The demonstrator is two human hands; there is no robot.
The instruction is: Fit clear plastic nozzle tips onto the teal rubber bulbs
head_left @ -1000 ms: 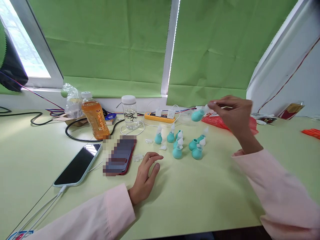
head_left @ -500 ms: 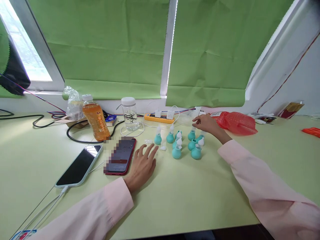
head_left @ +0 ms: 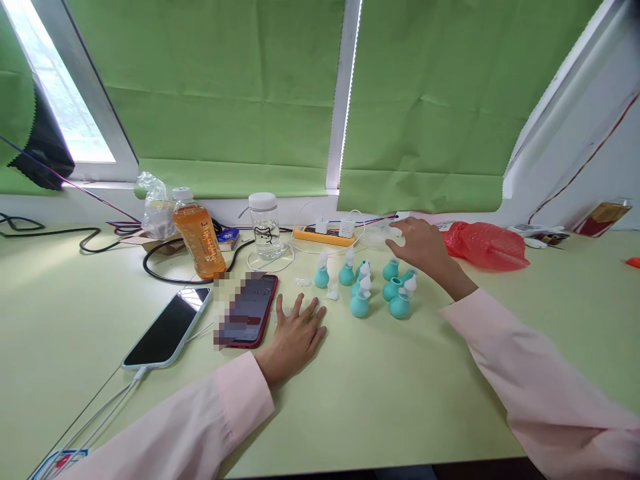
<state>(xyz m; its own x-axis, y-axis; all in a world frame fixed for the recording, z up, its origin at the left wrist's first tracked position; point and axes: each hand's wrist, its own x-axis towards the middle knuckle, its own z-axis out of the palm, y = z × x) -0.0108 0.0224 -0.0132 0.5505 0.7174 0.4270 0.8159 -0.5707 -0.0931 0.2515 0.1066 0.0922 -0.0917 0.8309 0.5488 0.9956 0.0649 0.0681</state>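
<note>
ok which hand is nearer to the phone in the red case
Left. The left hand is spread just to the right of the phone; the right hand is farther off to the right, behind the teal bulbs.

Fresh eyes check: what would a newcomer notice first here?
Probably the teal squeeze bulbs, several topped with pale nozzles, clustered between the left hand and the right hand. Next, the red plastic bag to the right of that hand, then the orange drink bottle, left of the white-lidded jar.
</note>
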